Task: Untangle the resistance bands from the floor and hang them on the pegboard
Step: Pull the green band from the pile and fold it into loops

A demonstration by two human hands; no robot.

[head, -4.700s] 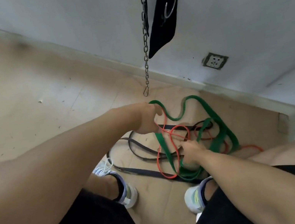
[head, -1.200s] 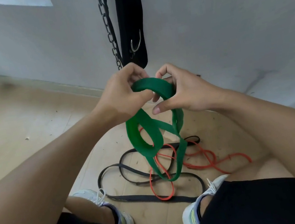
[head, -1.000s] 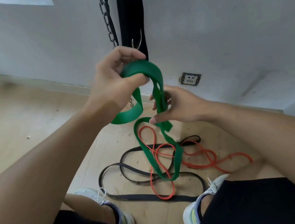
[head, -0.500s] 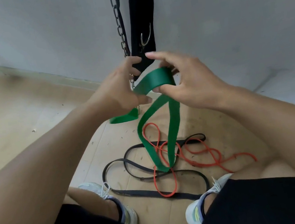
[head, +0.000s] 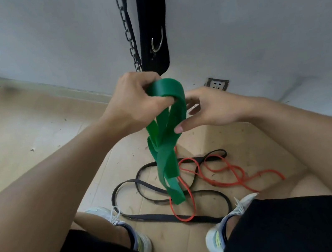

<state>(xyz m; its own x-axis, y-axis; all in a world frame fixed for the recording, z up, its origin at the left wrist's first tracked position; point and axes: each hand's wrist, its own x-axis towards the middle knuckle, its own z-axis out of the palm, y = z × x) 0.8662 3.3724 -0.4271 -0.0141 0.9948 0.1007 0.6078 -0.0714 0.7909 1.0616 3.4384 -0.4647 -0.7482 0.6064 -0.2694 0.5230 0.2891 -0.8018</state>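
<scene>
2 hands raised above the floor (head: 17,120): left hand (head: 134,102) closed around the top fold of the green band (head: 165,148), right hand (head: 208,110) spread open just beside it, thumb tip touching a green strand, gripping nothing. Green loops dangling down between the arms. Below on the floor, red band (head: 222,169) and black band (head: 149,216) tangled together between 2 white shoes (head: 215,240). Behind, chain (head: 128,28) and black strap (head: 151,18) hanging against the wall (head: 251,12).

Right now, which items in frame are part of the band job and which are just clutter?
Part of the job:
green band, gripped in left hand
right hand, open beside it
red band, on the floor
black band, on the floor

Just there:
chain
black strap
wall socket
</scene>
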